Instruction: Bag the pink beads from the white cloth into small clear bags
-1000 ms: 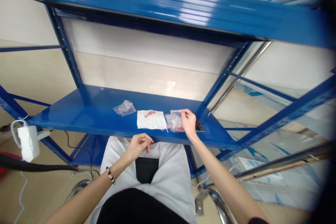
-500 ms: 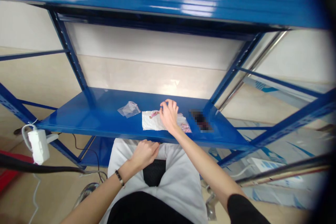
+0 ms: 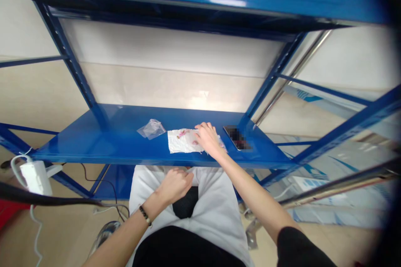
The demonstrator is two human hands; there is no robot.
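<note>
My right hand (image 3: 207,138) lies on the right edge of a white sheet (image 3: 179,145) on the blue shelf (image 3: 94,144), fingers spread and pointing left. A few pink beads (image 3: 181,134) rest on the sheet just left of the fingertips. A clear bag of pink beads (image 3: 222,146) is mostly hidden under that hand. My left hand (image 3: 174,184) is lower, at my lap against the white garment, fingers curled; I cannot see anything in it.
An empty clear bag (image 3: 152,128) lies left of the sheet. A dark phone (image 3: 237,137) lies on the shelf to the right of my hand. A white adapter (image 3: 31,177) and a black cable (image 3: 46,200) hang at the lower left. Blue uprights frame the shelf.
My right hand moved left from the bead bag onto the white sheet and settled flat there. The left hand stayed at my lap. The view shifted slightly.
</note>
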